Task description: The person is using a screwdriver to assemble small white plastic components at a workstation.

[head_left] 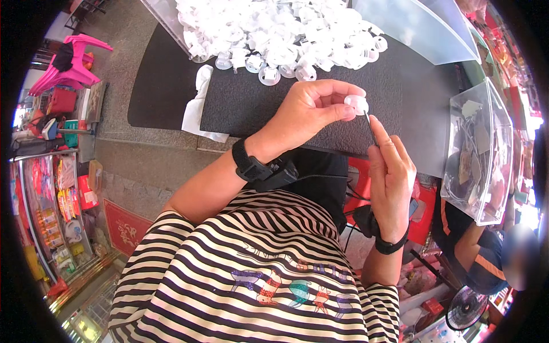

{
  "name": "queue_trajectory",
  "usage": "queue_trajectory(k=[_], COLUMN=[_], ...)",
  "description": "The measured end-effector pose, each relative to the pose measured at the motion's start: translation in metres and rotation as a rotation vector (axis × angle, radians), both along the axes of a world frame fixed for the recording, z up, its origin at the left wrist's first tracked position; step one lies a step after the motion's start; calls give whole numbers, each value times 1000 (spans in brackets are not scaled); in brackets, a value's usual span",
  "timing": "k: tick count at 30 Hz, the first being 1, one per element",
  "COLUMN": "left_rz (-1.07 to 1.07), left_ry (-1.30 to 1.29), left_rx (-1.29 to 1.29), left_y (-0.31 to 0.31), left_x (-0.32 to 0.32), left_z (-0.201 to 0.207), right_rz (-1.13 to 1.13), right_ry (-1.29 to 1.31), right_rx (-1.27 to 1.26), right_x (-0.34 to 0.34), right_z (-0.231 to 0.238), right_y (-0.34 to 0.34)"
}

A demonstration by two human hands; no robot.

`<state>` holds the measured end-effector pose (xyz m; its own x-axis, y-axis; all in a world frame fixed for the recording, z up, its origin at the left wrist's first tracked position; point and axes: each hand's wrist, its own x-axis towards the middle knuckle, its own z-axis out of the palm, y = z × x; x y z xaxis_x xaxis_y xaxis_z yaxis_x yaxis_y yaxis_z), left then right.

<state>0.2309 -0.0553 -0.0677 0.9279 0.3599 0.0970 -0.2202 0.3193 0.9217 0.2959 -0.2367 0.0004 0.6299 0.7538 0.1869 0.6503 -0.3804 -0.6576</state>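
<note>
A dark table with a grainy, matte top runs across the upper middle of the view. A heap of white parts takes up much of its far side; they look like plastic, glossy and mostly rounded, with stubs and openings on some. To the right of the heap stands a frosted, see-through bin with flat walls. Further right and closer, a clear box with straight edges and angled sides sits by the table's end, with pale scraps visible through it. On the left, a crumpled white sheet lies near the table's edge.

The left hand reaches in over the table, thumb and forefinger pinched together on a small piece. The right hand is closed around a slim tool, its forefinger laid along it. Both wrists wear black straps.

The thin dark tool runs lengthwise away from the person, leaning slightly left, its far end at the lower right side of the piece. The small white piece, smooth and roundish, is held above the table, nearer than the heap. The left fingertips hide part of it, so its long axis cannot be told.
</note>
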Motion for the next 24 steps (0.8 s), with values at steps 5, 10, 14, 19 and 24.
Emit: queue_trajectory(k=[5,10,14,19,24], left_rz=[37,47,55,56,74], left_ry=[13,36,29,40,32], left_rx=[68,101,86,114,127], left_y=[-2,-3,-4,-4,-5], left_x=[-2,-2,-2,0,-2], left_z=[2,1,1,-2,0], right_rz=[-9,-25,-27,-25,-31], right_ry=[-20,-7,21,16,-25], right_rx=[16,41,29,41,-4], right_x=[-1,-4,-3,-2,-3], right_z=[-3,-2,-1,-2,-1], right_y=[4,7,8,9,11])
